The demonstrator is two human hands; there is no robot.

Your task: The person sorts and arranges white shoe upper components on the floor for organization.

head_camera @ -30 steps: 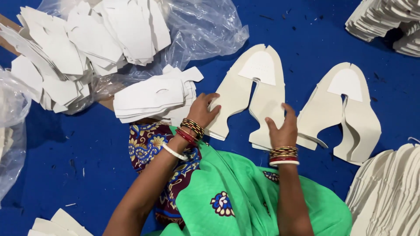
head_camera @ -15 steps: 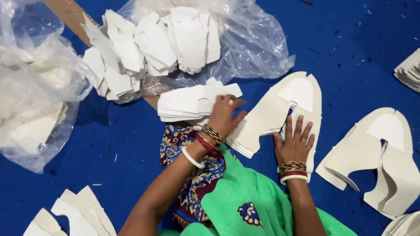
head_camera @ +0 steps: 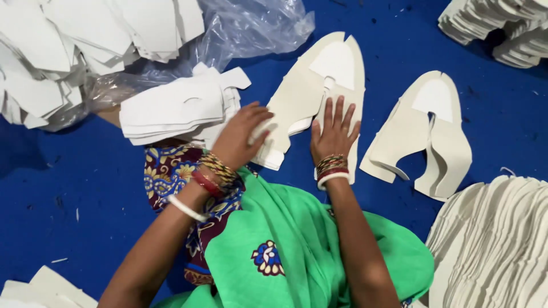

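A cream U-shaped shoe-upper piece [head_camera: 319, 74] lies on the blue floor cloth [head_camera: 399, 34] in front of me. My right hand [head_camera: 334, 132] rests flat on its right leg, fingers spread. My left hand [head_camera: 242, 137] curls over the piece's left leg, gripping its lower edge. Just left of that hand sits a stack of white cut pieces [head_camera: 177, 108]. Both wrists carry bangles.
A second cream upper piece [head_camera: 425, 131] lies to the right. Clear plastic bags [head_camera: 251, 28] hold white cut pieces [head_camera: 74, 45] at upper left. Stacks of cream pieces stand at lower right [head_camera: 491, 239] and top right [head_camera: 502, 28]. Green and patterned cloth [head_camera: 285, 245] covers my lap.
The view has shifted between frames. My right hand stays flat on the cream piece, and my left hand has closed more over its left leg.
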